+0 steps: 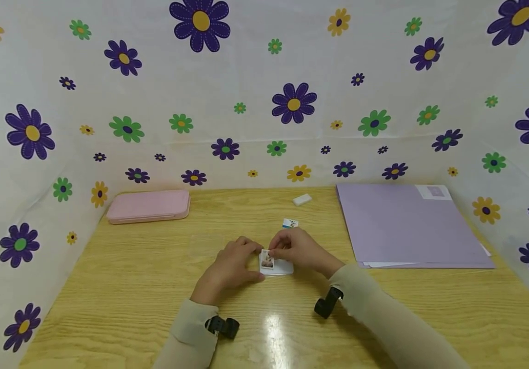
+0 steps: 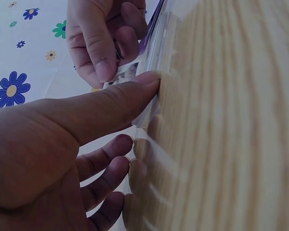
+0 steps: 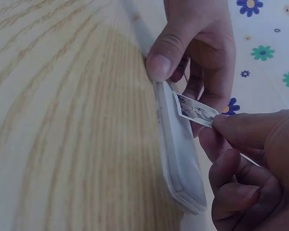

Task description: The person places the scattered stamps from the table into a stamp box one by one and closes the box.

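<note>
A small white-bordered photo print (image 1: 267,259) is pinched at one edge between the thumb and forefinger of my right hand (image 1: 303,251). It tilts over the left end of a flat white case (image 1: 284,267) with rounded corners, which lies on the wooden table. My left hand (image 1: 232,264) steadies that end of the case, thumb at the near corner and fingers towards the far one. In the right wrist view the print (image 3: 195,109) slants up from the top face of the case (image 3: 183,159). The left thumb (image 2: 135,89) presses the case's edge in the left wrist view.
Beyond the hands lie a small blue-and-white printed card (image 1: 290,223) and a white block like an eraser (image 1: 302,199). A clear plastic piece (image 1: 205,246) is left of them. A pink pencil case (image 1: 149,206) stands back left, purple folders (image 1: 412,225) right. Flowered cloth surrounds the table.
</note>
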{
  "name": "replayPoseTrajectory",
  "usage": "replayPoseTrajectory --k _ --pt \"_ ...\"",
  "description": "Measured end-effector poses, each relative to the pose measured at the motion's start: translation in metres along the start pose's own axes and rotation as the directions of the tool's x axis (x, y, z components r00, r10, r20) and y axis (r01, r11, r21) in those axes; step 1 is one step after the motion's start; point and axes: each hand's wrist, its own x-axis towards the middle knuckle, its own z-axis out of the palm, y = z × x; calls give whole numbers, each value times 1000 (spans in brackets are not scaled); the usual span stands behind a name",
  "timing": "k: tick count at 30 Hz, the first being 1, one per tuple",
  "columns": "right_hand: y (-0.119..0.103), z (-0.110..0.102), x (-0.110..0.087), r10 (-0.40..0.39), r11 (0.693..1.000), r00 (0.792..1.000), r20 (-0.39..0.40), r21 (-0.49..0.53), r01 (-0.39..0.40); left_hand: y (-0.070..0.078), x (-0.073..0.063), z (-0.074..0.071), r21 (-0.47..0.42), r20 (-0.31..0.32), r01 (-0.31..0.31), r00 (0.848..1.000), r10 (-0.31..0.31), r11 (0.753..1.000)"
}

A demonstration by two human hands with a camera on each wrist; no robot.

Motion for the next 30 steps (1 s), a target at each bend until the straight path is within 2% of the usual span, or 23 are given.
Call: replayPoseTrajectory --k 6,12,30 --pt "2 7 2 -20 993 1000 0 -116 20 -1 -1 0 -5 -4 -5 1000 5 1000" --pt "2 9 3 -3 992 1000 -13 -123 1 0 -1 0 -17 -3 -12 1000 12 1000" --pt "0 12 4 -53 983 998 -17 -180 49 -1 0 0 -7 -2 -24 1000 24 1000"
